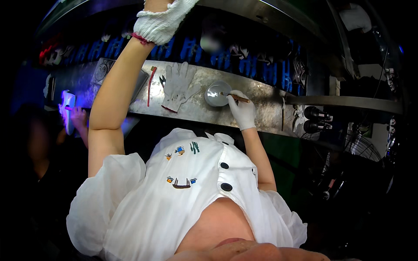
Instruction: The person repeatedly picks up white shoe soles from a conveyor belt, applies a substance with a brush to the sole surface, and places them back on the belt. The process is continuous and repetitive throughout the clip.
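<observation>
I have the right hand, in a white glove, closed on a small brush with a brown handle. The brush points left, and its tip is at a round, see-through cup. I can't tell from up here if the tip touches what is in the cup. The cup sits on the shiny metal tabletop, just beside the right hand.

I see the left hand reaching far up, past the tabletop. It has a white knitted glove with a red edge. The top of my view cuts it off, so I can't tell if it is wide or narrow, or if it holds something.

Between the left arm and the cup, a spare white glove lies flat with its fingers pointing up (it looks like it is waving at me). A thin red stick lies to its left.

Behind the tabletop I see a row of blue holders. Far to the left, a co-worker's hand is by a white shoe in purple light. Off to the right there is a fan.
</observation>
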`<state>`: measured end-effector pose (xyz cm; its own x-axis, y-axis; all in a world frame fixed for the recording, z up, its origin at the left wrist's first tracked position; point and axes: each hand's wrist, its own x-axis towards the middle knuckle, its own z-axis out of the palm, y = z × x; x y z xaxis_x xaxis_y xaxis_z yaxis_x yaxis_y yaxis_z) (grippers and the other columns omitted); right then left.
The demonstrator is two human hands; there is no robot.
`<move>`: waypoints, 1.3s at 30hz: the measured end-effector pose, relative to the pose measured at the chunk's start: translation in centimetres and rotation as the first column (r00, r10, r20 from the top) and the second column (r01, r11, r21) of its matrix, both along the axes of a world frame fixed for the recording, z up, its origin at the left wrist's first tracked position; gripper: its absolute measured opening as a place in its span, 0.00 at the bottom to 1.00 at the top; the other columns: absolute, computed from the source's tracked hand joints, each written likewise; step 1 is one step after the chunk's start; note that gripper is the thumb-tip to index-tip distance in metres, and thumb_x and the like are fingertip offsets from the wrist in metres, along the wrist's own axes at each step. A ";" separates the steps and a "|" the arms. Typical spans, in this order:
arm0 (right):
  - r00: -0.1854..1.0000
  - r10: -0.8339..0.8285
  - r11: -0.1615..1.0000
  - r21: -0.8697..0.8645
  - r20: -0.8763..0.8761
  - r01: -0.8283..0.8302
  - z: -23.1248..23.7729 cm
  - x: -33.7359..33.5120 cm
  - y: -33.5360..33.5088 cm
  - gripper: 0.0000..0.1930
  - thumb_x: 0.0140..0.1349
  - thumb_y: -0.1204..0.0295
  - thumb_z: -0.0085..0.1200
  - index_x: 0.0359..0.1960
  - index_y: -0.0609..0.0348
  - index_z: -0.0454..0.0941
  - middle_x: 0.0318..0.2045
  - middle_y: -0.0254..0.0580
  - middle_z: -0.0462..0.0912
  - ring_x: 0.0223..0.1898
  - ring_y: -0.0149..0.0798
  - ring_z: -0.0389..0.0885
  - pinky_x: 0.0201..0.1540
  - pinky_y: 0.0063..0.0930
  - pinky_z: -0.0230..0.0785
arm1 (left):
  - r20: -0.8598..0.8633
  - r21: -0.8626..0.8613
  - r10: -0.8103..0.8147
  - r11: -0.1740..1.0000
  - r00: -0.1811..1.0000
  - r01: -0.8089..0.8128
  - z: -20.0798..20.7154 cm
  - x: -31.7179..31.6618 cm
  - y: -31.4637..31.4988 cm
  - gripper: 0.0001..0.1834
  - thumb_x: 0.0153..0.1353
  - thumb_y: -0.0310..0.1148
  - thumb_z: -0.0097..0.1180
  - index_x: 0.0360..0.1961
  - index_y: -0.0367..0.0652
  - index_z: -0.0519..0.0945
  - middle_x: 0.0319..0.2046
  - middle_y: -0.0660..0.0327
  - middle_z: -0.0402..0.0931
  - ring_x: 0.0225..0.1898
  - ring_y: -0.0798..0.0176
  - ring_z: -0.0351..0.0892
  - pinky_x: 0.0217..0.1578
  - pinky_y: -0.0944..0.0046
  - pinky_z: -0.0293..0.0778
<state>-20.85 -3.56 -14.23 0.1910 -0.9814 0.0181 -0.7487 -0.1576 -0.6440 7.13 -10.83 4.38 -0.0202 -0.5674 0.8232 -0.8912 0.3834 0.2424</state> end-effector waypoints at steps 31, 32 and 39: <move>0.890 -0.088 0.929 -0.285 0.448 0.236 9.5 -3.3 0.2 0.07 0.58 0.77 0.48 0.37 0.66 0.72 0.31 0.41 0.76 0.29 0.30 0.77 0.33 0.21 0.69 | -0.909 -0.412 -0.137 0.425 -0.393 0.806 -1.3 -5.9 4.1 0.41 0.57 0.62 0.42 0.56 0.33 0.62 0.41 0.43 0.73 0.38 0.47 0.79 0.38 0.50 0.80; 0.850 -0.085 0.912 -0.302 0.521 0.276 11.4 -3.2 0.0 0.07 0.59 0.77 0.47 0.37 0.67 0.71 0.30 0.40 0.76 0.28 0.28 0.76 0.31 0.18 0.68 | -0.908 -0.402 -0.074 0.439 -0.413 0.804 -1.9 -6.4 5.1 0.40 0.56 0.59 0.46 0.56 0.33 0.62 0.42 0.43 0.73 0.38 0.47 0.79 0.39 0.49 0.79; 0.780 0.259 0.837 -0.535 0.569 0.113 19.9 -0.2 -1.0 0.08 0.57 0.80 0.47 0.38 0.70 0.70 0.29 0.44 0.76 0.27 0.28 0.77 0.31 0.16 0.70 | -0.914 -0.246 0.198 0.419 -0.353 0.874 -6.1 -8.1 8.9 0.37 0.54 0.47 0.56 0.59 0.36 0.60 0.46 0.46 0.72 0.44 0.49 0.77 0.45 0.51 0.75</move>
